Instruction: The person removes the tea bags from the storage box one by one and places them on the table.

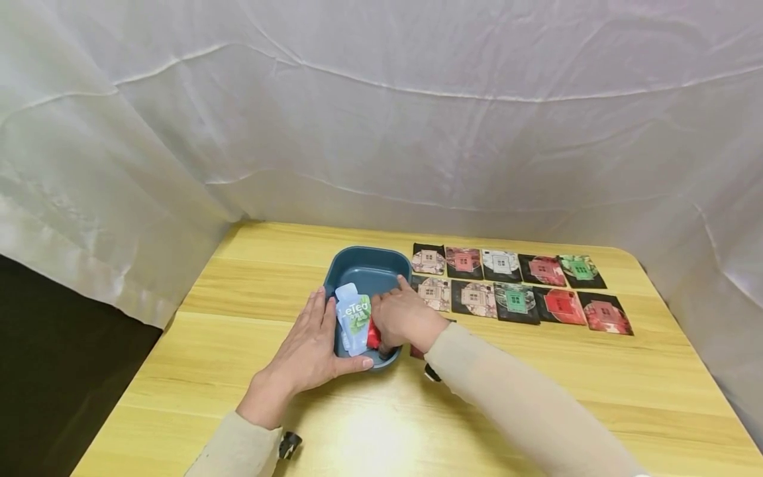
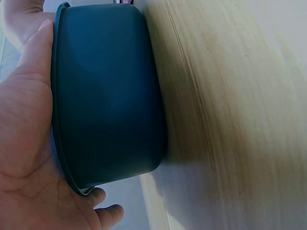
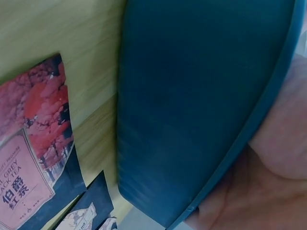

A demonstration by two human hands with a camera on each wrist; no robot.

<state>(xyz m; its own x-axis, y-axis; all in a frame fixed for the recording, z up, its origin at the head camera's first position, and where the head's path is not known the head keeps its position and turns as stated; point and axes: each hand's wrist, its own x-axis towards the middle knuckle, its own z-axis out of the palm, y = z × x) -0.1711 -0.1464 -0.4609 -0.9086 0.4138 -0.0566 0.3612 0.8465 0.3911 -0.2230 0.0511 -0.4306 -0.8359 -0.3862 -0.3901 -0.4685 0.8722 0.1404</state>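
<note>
A dark blue plastic bin (image 1: 371, 250) stands on the table, its outer wall (image 2: 105, 91) filling much of the left wrist view. My left hand (image 1: 304, 348) rests against its left rim, fingers extended and thumb along the near edge. Inside lies a light blue pouch (image 1: 356, 324) with "LeTea" lettering and green leaves. Beside it shows part of a red packet (image 1: 373, 335). My right hand (image 1: 408, 321) reaches over the right rim into the bin, close against the red packet. Its fingertips are hidden, so I cannot tell whether they grip anything.
Square tea sachets lie in two rows right of the bin, including a white one (image 1: 501, 265) and a green one (image 1: 516, 302). An Earl Grey black tea sachet (image 3: 36, 143) lies nearer, partly under my right wrist. White cloth (image 1: 417, 152) hangs behind the wooden table (image 1: 238, 371).
</note>
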